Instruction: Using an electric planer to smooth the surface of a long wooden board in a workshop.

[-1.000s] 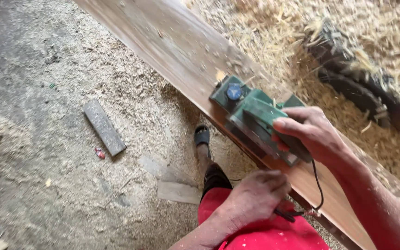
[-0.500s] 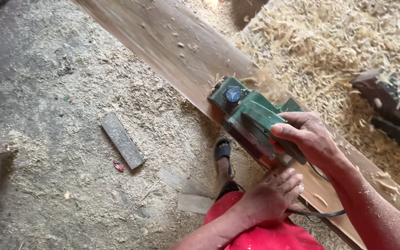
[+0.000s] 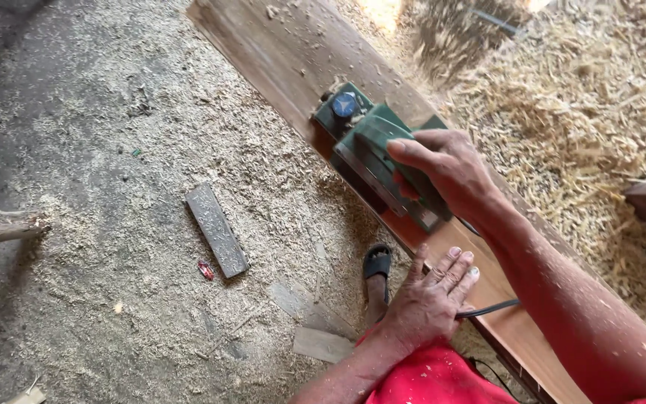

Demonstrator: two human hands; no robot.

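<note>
1. A green electric planer [image 3: 380,155] is seen at upper centre of the frame, resting on a long wooden plank [image 3: 285,52] that runs diagonally from top centre to lower right.
2. The planer's handle is gripped by the right hand [image 3: 443,168], fingers wrapped around it.
3. The left hand [image 3: 428,299] is laid flat, fingers spread, on the plank's near edge (lower centre), beside the black cord [image 3: 487,308].
4. A sandalled foot [image 3: 376,265] is noted below the plank; a small grey wood block [image 3: 216,230] lies left of centre amid sawdust.

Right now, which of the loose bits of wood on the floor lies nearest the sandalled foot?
The pale flat scrap, just beside the foot; the grey block lies farther off.
</note>
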